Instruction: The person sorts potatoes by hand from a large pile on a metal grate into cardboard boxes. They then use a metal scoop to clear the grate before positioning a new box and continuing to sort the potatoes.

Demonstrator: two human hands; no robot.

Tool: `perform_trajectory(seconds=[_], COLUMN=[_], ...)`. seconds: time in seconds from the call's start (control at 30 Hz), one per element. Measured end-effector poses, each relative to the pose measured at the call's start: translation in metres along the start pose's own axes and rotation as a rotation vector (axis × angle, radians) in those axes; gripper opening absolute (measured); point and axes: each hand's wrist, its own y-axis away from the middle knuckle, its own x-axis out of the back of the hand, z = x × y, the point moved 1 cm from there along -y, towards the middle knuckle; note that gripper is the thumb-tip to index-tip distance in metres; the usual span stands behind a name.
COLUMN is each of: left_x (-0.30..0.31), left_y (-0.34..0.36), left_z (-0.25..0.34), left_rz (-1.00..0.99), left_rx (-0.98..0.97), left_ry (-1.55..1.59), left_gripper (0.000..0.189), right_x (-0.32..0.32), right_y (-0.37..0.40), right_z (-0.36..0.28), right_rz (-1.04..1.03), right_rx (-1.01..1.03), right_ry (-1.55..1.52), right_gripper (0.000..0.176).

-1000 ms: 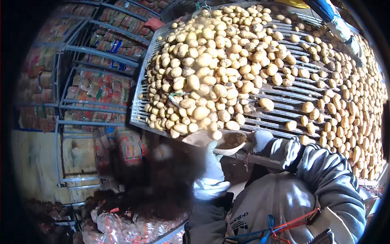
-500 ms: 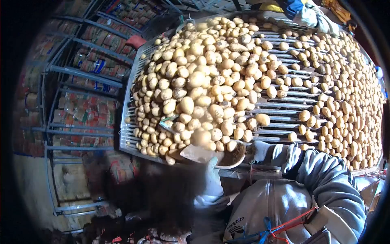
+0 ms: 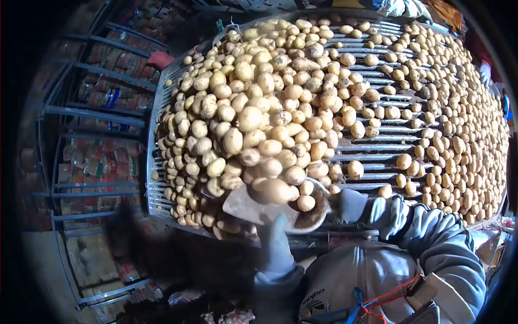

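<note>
A scoop-like bowl [image 3: 245,208] is tilted at the near edge of a large heap of potatoes [image 3: 232,141], with several potatoes in and over it. My left hand [image 3: 276,240], in a pale glove, is closed on its near rim. At its right end, my right hand [image 3: 348,206], gloved in grey, grips the rim; its fingers are partly hidden. The heap lies on a slatted metal rack [image 3: 372,147]. Potatoes at the bowl's mouth are blurred by motion.
More potatoes [image 3: 458,146] cover the rack's right side. Metal shelving [image 3: 97,110] with packed bags stands at left. A red glove or sleeve [image 3: 160,60] touches the rack's far left corner. Another person's gloved hand [image 3: 485,73] is at far right, and another person's sleeve [image 3: 404,7] at the top.
Potatoes have come into the bowl, which was emptier before. The bowl's mouth and my left hand have moved slightly. The whole view has shifted, and a gloved hand now shows at far right.
</note>
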Motion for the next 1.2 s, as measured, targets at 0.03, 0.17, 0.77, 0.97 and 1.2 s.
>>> perform_trajectory(seconds=[0.03, 0.17, 0.77, 0.97, 1.2], left_x=[-0.014, -0.063, -0.251, -0.331, -0.286], left_y=[-0.012, -0.036, -0.041, -0.045, 0.038], left_z=[0.008, 0.032, 0.039, -0.02, -0.005], left_rz=[-0.024, -0.128, -0.346, -0.672, -0.808], left_rx=[0.016, 0.032, 0.304, -0.095, 0.009], left_ry=[-0.029, -0.143, -0.59, -0.661, -0.611], left_gripper=[0.041, 0.043, 0.066, 0.052, 0.059], right_x=[0.004, 0.016, 0.049, 0.094, 0.104], right_y=[-0.013, -0.021, 0.03, 0.102, 0.182], right_z=[0.013, 0.009, 0.034, 0.03, 0.001], right_rz=[0.037, 0.041, 0.443, 0.703, 0.587], right_rx=[0.122, -0.23, -0.567, -0.598, -0.622], right_ry=[0.006, -0.418, -0.867, -1.01, -0.801], right_gripper=[0.023, 0.019, 0.009, 0.013, 0.019])
